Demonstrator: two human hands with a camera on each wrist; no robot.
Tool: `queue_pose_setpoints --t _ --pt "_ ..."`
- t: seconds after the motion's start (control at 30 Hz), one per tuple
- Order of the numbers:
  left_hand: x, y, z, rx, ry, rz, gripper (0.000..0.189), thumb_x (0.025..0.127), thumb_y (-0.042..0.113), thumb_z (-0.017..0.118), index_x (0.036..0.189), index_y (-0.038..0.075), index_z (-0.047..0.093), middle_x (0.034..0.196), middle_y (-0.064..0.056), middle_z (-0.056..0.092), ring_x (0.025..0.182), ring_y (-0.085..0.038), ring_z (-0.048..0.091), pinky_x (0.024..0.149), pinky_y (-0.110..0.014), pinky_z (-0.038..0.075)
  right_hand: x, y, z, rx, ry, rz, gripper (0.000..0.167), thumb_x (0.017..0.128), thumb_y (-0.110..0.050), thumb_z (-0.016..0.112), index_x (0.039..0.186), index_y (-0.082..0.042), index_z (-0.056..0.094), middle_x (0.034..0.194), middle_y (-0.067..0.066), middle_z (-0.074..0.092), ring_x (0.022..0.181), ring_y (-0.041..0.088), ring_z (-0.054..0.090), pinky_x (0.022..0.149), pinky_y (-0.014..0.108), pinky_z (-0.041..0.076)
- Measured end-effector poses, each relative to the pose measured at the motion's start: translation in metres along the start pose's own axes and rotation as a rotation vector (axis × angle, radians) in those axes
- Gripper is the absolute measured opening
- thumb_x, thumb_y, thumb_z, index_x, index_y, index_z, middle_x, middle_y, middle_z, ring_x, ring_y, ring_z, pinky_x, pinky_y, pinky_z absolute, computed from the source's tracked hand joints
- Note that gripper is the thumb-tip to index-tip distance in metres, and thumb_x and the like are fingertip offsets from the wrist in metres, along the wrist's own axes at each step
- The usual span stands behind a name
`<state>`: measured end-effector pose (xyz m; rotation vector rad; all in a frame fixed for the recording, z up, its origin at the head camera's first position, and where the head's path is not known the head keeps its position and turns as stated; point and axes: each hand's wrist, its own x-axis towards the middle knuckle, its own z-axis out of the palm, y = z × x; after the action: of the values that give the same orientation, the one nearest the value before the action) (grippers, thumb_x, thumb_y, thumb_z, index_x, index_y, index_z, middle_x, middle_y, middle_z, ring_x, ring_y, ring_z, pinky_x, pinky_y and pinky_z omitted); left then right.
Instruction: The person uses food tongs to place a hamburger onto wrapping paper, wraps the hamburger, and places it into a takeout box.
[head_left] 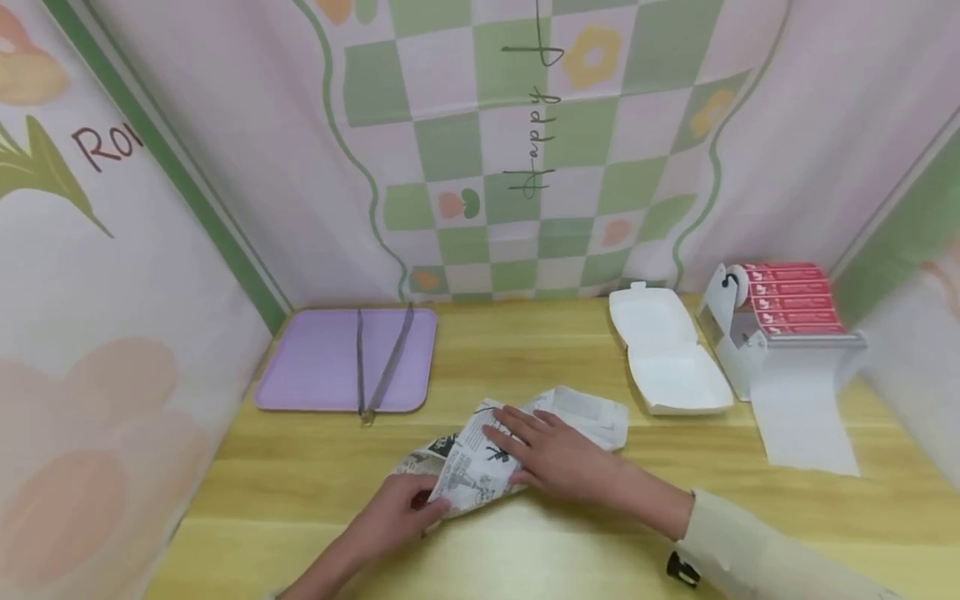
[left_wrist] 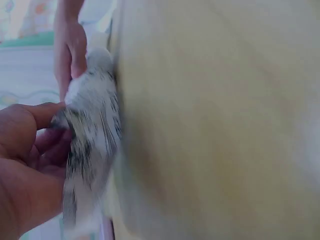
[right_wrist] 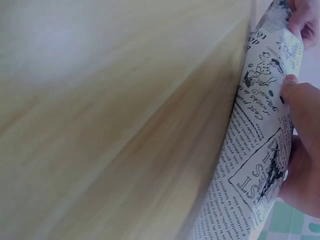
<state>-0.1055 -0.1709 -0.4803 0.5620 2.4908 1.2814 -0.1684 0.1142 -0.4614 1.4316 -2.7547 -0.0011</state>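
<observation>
A sheet of newspaper-print wrapping paper [head_left: 468, 471] lies folded at an angle on the wooden table. My left hand [head_left: 393, 512] pinches its near left end between thumb and fingers. Across the top of the fold, my right hand [head_left: 558, 454] rests with fingers stretched out, pressing on the paper. The left wrist view is blurred, but the paper's layers [left_wrist: 95, 120] show bunched beside the left thumb. In the right wrist view, printed text and drawings cover the paper's side [right_wrist: 260, 115]. Whatever may be inside the fold is hidden.
Metal tongs [head_left: 386, 375] lie over a lilac tray [head_left: 315, 358] at the back left. An open white takeaway box [head_left: 675, 379] stands at the back right. Beside it is a dispenser [head_left: 738, 350] with a red-printed label roll [head_left: 795, 296] and a hanging white strip [head_left: 802, 417].
</observation>
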Motion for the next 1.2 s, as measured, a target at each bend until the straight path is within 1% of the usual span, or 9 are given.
queue_pose_setpoints --t 0.2,0.43,0.53,0.63,0.73,0.87,1.0,1.1,1.2 --pt "-0.016 -0.006 -0.006 0.034 -0.016 -0.007 0.006 0.085 0.008 0.073 0.091 0.008 0.071 0.082 0.002 0.068 0.072 0.002 0.056 0.066 -0.018 0.053 0.002 -0.001 0.004 -0.019 -0.003 0.002 0.069 0.101 -0.052 0.045 0.158 -0.017 0.027 0.163 0.014 0.029 0.149 0.031 0.033 0.116 0.054 0.036" --pt "-0.02 0.002 0.008 0.18 0.052 -0.013 0.014 0.081 0.01 0.078 0.085 0.013 0.064 0.068 0.012 0.047 0.061 0.003 0.04 0.053 -0.017 0.04 -0.001 0.0 0.001 -0.009 -0.007 0.009 0.068 0.101 -0.05 0.046 0.158 -0.017 0.029 0.162 0.015 0.03 0.149 0.032 0.033 0.116 0.056 0.035" --pt "-0.026 0.001 0.007 0.197 0.098 -0.013 0.009 0.083 0.008 0.076 0.082 0.012 0.068 0.069 0.009 0.058 0.063 0.003 0.047 0.056 -0.017 0.046 -0.001 0.0 -0.001 -0.009 -0.006 0.005 0.068 0.101 -0.05 0.046 0.158 -0.017 0.028 0.163 0.015 0.03 0.149 0.031 0.032 0.117 0.057 0.034" --pt "-0.033 -0.002 0.001 0.198 0.11 -0.001 0.005 0.083 0.009 0.076 0.087 0.011 0.074 0.08 0.003 0.072 0.072 0.002 0.059 0.065 -0.019 0.054 0.0 -0.001 -0.001 -0.009 -0.003 0.0 0.067 0.102 -0.05 0.045 0.158 -0.017 0.028 0.163 0.014 0.029 0.149 0.03 0.032 0.116 0.058 0.034" --pt "-0.039 -0.007 -0.003 0.185 0.101 0.044 0.007 0.082 0.012 0.078 0.089 0.012 0.076 0.088 0.002 0.075 0.08 0.001 0.063 0.071 -0.02 0.056 0.0 -0.002 0.0 -0.011 -0.004 -0.006 0.067 0.102 -0.05 0.045 0.158 -0.018 0.028 0.163 0.013 0.03 0.149 0.03 0.032 0.116 0.058 0.035" --pt "-0.043 -0.013 -0.006 0.242 0.094 0.124 0.01 0.08 0.018 0.08 0.079 0.015 0.071 0.08 0.009 0.068 0.077 0.004 0.056 0.068 -0.019 0.052 0.0 -0.002 0.002 -0.018 -0.006 -0.012 0.067 0.101 -0.05 0.046 0.158 -0.018 0.029 0.163 0.013 0.03 0.149 0.03 0.033 0.115 0.058 0.036" --pt "-0.047 -0.015 -0.011 0.319 0.004 0.141 0.011 0.085 0.021 0.076 0.081 0.02 0.066 0.083 0.015 0.061 0.079 0.005 0.049 0.068 -0.019 0.049 -0.002 -0.001 0.003 -0.018 -0.007 -0.011 0.068 0.101 -0.051 0.045 0.158 -0.018 0.028 0.163 0.012 0.029 0.149 0.029 0.033 0.116 0.058 0.035" --pt "-0.05 -0.007 -0.021 0.326 -0.082 0.107 0.007 0.089 0.02 0.071 0.086 0.023 0.067 0.088 0.017 0.06 0.082 0.005 0.051 0.072 -0.019 0.051 -0.002 0.0 0.002 -0.015 0.0 -0.018 0.067 0.101 -0.05 0.046 0.158 -0.018 0.029 0.163 0.012 0.029 0.149 0.029 0.032 0.116 0.058 0.034" --pt "-0.043 0.01 -0.035 0.401 -0.035 0.152 0.004 0.09 0.017 0.07 0.09 0.021 0.069 0.093 0.015 0.064 0.086 0.001 0.057 0.076 -0.023 0.055 -0.001 0.001 0.001 -0.019 0.013 -0.036 0.067 0.102 -0.05 0.046 0.158 -0.018 0.029 0.163 0.012 0.03 0.149 0.029 0.033 0.117 0.059 0.033"
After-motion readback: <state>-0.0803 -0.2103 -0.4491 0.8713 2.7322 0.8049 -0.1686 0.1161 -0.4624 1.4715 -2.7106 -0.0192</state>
